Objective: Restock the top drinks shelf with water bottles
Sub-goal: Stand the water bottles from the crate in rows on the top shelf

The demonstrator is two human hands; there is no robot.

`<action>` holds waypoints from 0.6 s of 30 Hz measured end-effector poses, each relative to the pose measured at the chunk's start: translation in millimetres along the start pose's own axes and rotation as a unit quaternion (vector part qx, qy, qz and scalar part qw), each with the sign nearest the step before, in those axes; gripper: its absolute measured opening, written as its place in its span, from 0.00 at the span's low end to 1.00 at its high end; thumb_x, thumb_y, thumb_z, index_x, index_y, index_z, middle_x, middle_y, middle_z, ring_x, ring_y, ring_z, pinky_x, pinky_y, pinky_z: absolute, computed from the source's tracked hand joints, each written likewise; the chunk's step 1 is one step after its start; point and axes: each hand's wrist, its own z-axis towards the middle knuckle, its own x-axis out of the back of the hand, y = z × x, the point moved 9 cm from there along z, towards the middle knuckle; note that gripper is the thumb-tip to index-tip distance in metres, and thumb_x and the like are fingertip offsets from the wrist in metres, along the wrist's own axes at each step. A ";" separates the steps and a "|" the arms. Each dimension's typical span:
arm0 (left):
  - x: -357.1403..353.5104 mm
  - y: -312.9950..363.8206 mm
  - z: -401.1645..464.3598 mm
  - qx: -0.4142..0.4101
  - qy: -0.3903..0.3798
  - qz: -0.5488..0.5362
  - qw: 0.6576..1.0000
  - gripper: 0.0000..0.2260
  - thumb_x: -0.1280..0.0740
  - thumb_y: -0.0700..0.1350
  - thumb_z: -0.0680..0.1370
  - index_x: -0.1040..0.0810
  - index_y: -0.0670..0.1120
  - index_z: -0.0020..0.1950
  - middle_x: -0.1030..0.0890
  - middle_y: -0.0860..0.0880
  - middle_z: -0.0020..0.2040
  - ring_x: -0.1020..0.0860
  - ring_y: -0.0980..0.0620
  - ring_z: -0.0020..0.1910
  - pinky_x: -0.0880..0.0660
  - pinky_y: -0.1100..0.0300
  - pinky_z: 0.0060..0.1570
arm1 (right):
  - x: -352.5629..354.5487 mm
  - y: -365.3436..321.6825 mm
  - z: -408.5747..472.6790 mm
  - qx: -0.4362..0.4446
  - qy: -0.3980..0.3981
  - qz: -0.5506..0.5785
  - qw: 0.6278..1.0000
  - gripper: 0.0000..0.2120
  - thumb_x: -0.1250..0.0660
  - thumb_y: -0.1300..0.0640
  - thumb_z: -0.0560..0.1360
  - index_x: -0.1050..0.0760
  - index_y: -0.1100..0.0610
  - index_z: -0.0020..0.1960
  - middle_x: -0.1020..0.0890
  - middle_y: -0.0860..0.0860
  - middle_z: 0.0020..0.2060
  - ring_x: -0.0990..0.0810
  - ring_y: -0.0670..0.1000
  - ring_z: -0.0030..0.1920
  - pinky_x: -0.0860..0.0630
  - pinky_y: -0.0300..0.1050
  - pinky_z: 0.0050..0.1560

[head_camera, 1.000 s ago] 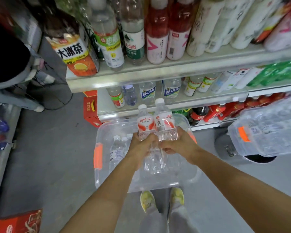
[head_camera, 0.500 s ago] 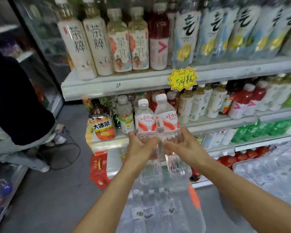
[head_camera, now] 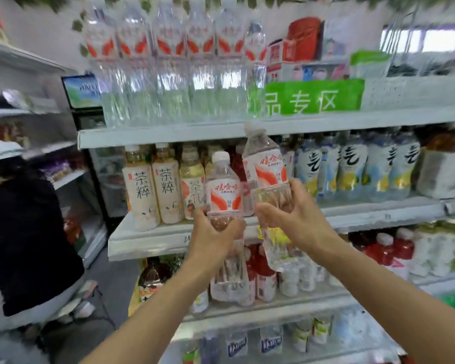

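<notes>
Curled tight, my left hand [head_camera: 212, 233] holds one water bottle [head_camera: 223, 190] around its middle. It stands just below the top shelf [head_camera: 168, 132]. My right hand [head_camera: 292, 214] wraps around a second bottle [head_camera: 264, 166], whose cap almost touches that shelf's front edge.

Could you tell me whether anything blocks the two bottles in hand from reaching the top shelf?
Partly. The left hand and right hand each grip a bottle, left and right, below the top shelf. A bottle row fills its left front. Right of it the edge looks bare before the green sign.
</notes>
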 end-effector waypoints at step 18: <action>-8.6 166.8 139.9 -0.156 0.115 -0.060 0.979 0.25 0.27 0.49 0.73 0.38 0.50 0.62 0.21 0.49 0.48 0.18 0.63 0.32 0.24 0.67 0.27 | 54.8 -133.4 243.3 0.128 0.074 0.014 0.989 0.33 0.25 0.55 0.74 0.45 0.55 0.67 0.27 0.55 0.65 0.25 0.58 0.65 0.30 0.59 0.69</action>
